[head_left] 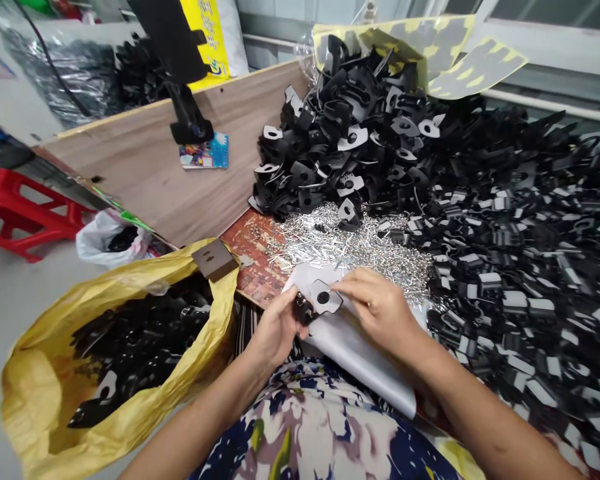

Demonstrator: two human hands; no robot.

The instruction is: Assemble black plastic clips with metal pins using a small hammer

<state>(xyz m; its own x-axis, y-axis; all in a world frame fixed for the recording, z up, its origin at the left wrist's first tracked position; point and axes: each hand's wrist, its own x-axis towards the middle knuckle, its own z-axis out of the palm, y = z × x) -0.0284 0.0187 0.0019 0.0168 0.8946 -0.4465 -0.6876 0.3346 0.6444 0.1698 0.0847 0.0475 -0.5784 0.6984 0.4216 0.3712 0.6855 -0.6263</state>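
Observation:
My left hand (281, 328) is closed on a small black plastic part (305, 309). A flat plate (333, 303) with a round hole sticks out from that part to the right and catches the light. My right hand (380, 308) is pinched at the plate's upper right edge; anything between its fingertips is too small to make out. Under both hands a silvery grey sheet (360, 360) hangs over the table's front edge. Just beyond it lies a heap of small shiny metal pins (320, 243).
A tall pile of black holed parts (353, 137) rises behind the pins. Many small black clips (510, 300) cover the right side. At left gapes a yellow sack (35, 373) of black pieces. A wooden board (145, 160) edges the table; a red stool (25, 203) stands beyond.

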